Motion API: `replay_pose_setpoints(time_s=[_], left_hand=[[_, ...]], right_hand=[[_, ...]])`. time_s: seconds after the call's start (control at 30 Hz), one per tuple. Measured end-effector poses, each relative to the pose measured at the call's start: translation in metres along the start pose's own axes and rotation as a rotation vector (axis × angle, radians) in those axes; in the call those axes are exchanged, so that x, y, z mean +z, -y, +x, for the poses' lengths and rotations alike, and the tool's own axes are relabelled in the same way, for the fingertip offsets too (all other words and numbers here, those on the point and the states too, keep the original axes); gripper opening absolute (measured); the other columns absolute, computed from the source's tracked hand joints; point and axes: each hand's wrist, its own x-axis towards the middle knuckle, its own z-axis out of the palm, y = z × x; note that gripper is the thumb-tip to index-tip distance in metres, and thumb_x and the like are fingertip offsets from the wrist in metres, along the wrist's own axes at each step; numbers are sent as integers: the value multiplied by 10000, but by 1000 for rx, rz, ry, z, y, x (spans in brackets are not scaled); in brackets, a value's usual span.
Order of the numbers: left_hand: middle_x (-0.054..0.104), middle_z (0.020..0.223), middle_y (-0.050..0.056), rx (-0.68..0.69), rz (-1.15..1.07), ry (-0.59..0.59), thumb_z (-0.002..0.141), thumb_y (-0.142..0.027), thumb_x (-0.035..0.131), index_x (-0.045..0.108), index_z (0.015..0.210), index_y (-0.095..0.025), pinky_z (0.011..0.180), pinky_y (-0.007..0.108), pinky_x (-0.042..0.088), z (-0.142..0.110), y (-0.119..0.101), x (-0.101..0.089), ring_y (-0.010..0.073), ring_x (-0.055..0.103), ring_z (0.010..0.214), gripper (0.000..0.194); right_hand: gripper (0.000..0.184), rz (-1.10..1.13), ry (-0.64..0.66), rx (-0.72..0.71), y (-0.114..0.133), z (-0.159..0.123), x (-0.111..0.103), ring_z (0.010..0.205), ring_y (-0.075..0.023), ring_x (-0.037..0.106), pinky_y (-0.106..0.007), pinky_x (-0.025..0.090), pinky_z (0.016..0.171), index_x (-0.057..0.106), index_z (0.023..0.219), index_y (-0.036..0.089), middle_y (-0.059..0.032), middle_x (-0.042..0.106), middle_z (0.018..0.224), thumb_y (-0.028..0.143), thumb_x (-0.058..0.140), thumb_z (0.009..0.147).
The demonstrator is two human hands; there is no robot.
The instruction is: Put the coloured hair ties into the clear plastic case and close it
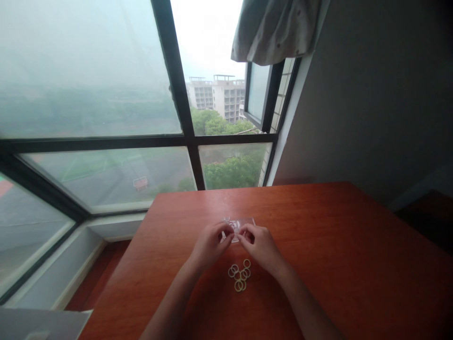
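A small clear plastic bag [235, 225] is held up between both hands over the table. My left hand [213, 240] pinches its near left edge, thumb against fingertips. On the other side, my right hand [257, 242] pinches the near right edge in the same way. Whitish shapes show at the bag, too small to make out. Closer to me, several pale yellow-green rings [240, 274] lie in a loose cluster on the wood, some overlapping. Neither hand touches them.
The reddish-brown wooden table [318, 226] spans the lower view. Beyond its far edge stand dark-framed windows [191, 140], one pane swung outward. A grey curtain [276, 33] hangs at the top right, beside a dark wall [354, 104].
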Motion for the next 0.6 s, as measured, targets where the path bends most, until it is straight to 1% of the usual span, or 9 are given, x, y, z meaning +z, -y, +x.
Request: replay_pose_setpoints(time_s=[0.13, 0.23, 0.4, 0.5, 0.6], left_hand=[[626, 697, 8, -68, 47, -62, 801, -214, 548, 658, 771, -167, 568, 216, 368, 0, 10, -11, 111, 492, 601, 123], [640, 713, 21, -104, 109, -52, 792, -224, 551, 665, 774, -170, 580, 226, 382, 0, 16, -17, 130, 526, 630, 128], [655, 739, 22, -108, 160, -3, 767, -207, 567, 673, 779, -187, 604, 235, 400, -2, 17, -17, 145, 557, 657, 108], [655, 751, 21, -114, 179, -12, 780, -210, 561, 674, 804, -190, 609, 237, 396, -3, 16, -17, 147, 561, 662, 117], [653, 761, 26, -120, 210, -29, 801, -213, 544, 667, 813, -187, 617, 244, 392, -3, 15, -19, 152, 564, 675, 126]], right_hand=[[79, -26, 36, 17, 0, 0, -4, 567, -122, 535, -216, 365, 570, 658, 758, 197, 28, 587, 591, 193, 587, 792], [85, -25, 94, 31, 1, -1, -5, 564, -116, 530, -206, 360, 563, 661, 749, 197, 34, 584, 589, 185, 585, 788], [91, -42, 143, 30, 1, -2, -3, 574, -112, 525, -202, 341, 557, 662, 747, 198, 33, 590, 608, 175, 581, 783], [87, -50, 162, 19, 0, -3, -3, 575, -109, 525, -202, 335, 557, 667, 745, 195, 31, 597, 609, 170, 590, 776], [91, -43, 210, 14, 0, -4, -3, 566, -104, 528, -197, 334, 550, 680, 752, 192, 32, 606, 599, 151, 600, 758]])
